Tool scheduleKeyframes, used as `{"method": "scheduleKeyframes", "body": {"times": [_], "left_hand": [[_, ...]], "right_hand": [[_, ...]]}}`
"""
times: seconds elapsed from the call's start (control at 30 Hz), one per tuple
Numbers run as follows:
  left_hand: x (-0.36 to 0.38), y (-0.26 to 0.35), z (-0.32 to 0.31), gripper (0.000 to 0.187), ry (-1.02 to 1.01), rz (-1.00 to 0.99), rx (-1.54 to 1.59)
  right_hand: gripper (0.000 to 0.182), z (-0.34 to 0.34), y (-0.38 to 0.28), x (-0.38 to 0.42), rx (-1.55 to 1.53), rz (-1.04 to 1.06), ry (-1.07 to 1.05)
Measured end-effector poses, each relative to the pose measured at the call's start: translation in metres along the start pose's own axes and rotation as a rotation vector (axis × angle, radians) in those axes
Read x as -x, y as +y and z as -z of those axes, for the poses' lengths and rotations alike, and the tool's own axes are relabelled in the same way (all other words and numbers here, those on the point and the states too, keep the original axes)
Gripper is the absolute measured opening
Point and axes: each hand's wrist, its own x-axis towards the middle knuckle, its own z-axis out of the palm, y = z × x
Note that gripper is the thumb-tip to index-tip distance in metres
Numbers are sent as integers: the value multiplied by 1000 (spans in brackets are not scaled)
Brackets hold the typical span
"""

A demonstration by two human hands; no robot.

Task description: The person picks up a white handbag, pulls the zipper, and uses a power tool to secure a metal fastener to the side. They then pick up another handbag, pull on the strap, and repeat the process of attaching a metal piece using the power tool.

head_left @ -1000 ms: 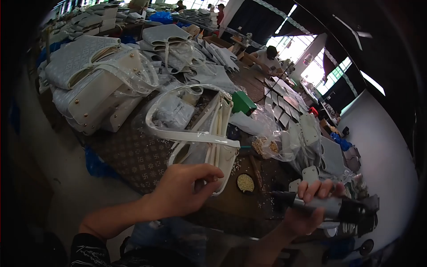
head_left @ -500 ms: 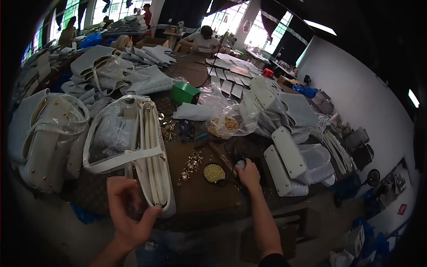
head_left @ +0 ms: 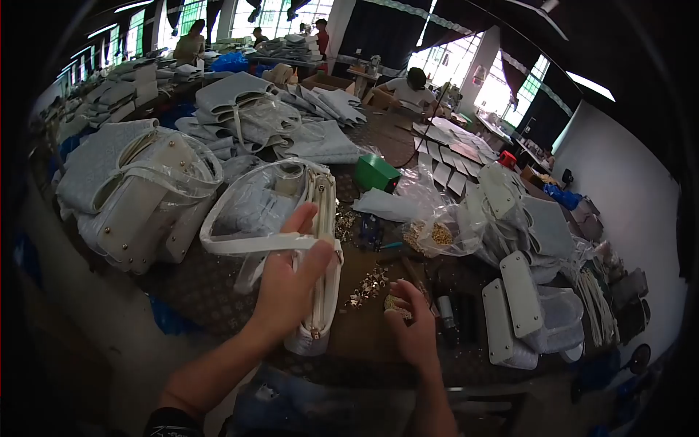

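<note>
A white handbag (head_left: 325, 291) with a gold zip lies in front of me, its strap (head_left: 255, 245) looped to the left and clear plastic around its body. My left hand (head_left: 287, 280) grips its zipped top edge, fingers and thumb on either side near the strap. My right hand (head_left: 416, 328) is over a small dish of pale little beads or rivets (head_left: 393, 306), largely hiding it. The right fingers are bent but apart, with nothing visible in them. Beside that hand lies a grey cylindrical tool (head_left: 445, 309). Loose gold metal fittings (head_left: 370, 285) are scattered between the hands.
More white bags stand at left (head_left: 138, 197) and right (head_left: 513, 309). Behind are a green box (head_left: 376, 173), a plastic bag of gold pieces (head_left: 440, 233) and stacked grey panels (head_left: 320, 142). A person (head_left: 411, 89) sits at the far side of the table.
My left hand has moved from the bag's near end up onto its top edge. My right hand has let go of the grey tool and moved left over the dish. The view has turned left.
</note>
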Motion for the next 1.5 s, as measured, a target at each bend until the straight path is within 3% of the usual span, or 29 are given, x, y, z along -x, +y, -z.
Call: {"method": "scheduleKeyframes", "body": {"times": [0.03, 0.07, 0.1, 0.23, 0.33, 0.47, 0.6, 0.67, 0.77, 0.8, 0.87, 0.9, 0.97, 1.03, 1.1, 1.17, 1.23, 1.27, 1.33, 1.4, 1.43, 1.5], "left_hand": [[-7, 6, -5, 74, 22, 18, 160], [-11, 10, -7, 64, 42, 35, 318], [-14, -1, -6, 53, 30, -55, 225], [-8, 24, -23, 49, -18, -115, 280], [-10, 38, -27, 41, -70, -231, 138], [2, 77, -56, 39, -285, -279, 200], [9, 113, -89, 38, -368, -251, 273], [10, 134, -108, 41, -422, -70, 344], [0, 159, -141, 43, -601, -187, 281], [-10, 158, -158, 43, -673, -228, 403], [-23, 167, -195, 42, -729, -276, 483], [-29, 170, -213, 42, -788, -314, 550], [-43, 167, -244, 41, -923, -95, 765], [-53, 147, -280, 36, -1033, 118, 960], [-55, 107, -313, 34, -987, 410, 1025], [-57, 41, -350, 39, -946, 730, 965], [-43, -21, -365, 48, -896, 884, 836], [-32, -58, -366, 53, -916, 908, 784], [-14, -94, -336, 58, -927, 944, 631], [-3, -99, -274, 56, -944, 880, 508], [-4, -108, -236, 54, -969, 804, 477], [-9, -114, -154, 49, -963, 589, 321]], "right_hand": [[73, -11, -12, 3, -30, 147, -84], [73, -21, -25, 6, -36, 153, -85], [82, -31, -38, 11, -77, 234, -135], [103, -59, -90, 33, -90, 338, -189], [112, -65, -108, 38, 79, 398, -11], [105, -35, -122, 43, 46, 374, 146], [84, 38, -157, 53, 29, 252, 78], [75, 82, -172, 68, 54, 228, 47], [54, 145, -204, 95, 450, 280, 190], [50, 165, -214, 103, 571, 313, 245], [54, 206, -224, 107, 958, 597, 411], [54, 229, -229, 106, 975, 598, 413], [53, 276, -232, 99, 1446, 823, 535], [54, 318, -209, 92, 1473, 814, 569], [55, 366, -163, 84, 1530, 738, 648], [54, 409, -90, 78, 1553, 603, 712], [50, 437, 1, 80, 1535, 499, 714], [47, 449, 45, 78, 1543, 493, 693], [45, 461, 129, 88, 1406, 274, 580], [46, 439, 171, 103, 1187, -224, 377], [46, 435, 184, 107, 1182, -217, 367], [50, 435, 203, 113, 1353, 59, 601]]}}
